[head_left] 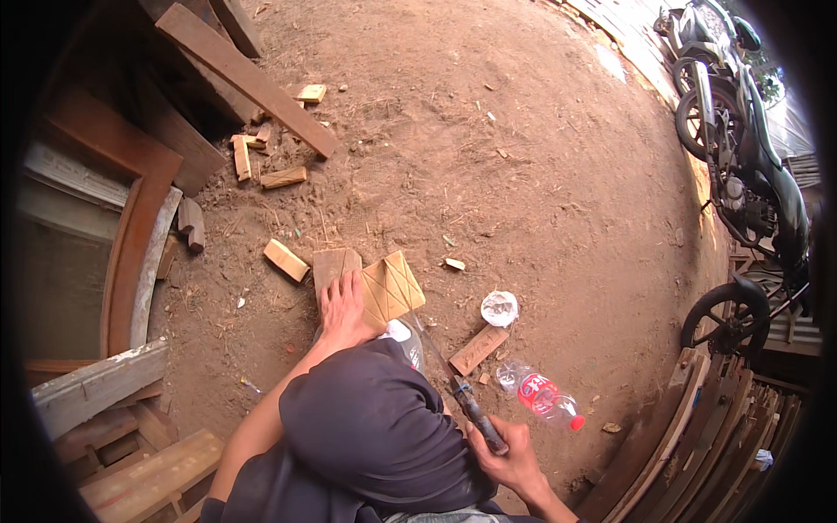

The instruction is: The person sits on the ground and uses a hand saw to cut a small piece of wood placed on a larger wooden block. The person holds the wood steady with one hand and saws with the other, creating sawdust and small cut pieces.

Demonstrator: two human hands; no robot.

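Note:
My left hand (343, 305) presses down on a brown wooden block (338, 261), its fingers bent over the top. Against the thumb side of that hand lies a pale wooden block (394, 286) marked with dark crossing lines. My right hand (510, 458) is wrapped round the dark handle of a long, narrow-bladed tool (467, 403). Its blade points up and left, with the tip close to the lower right corner of the marked block. A dark-clothed knee (375, 418) hides part of the space under the blocks. Beside it shows part of a pale rounded object (403, 338), not clear in kind.
Right of the blade lie a brown offcut (479, 349), a clear plastic cup (500, 309) and a plastic bottle (539, 394) with a red cap. Small wood pieces (285, 260) dot the dirt. Planks and frames (248, 78) stand left; motorcycles (741, 166) and stacked boards (689, 436) right.

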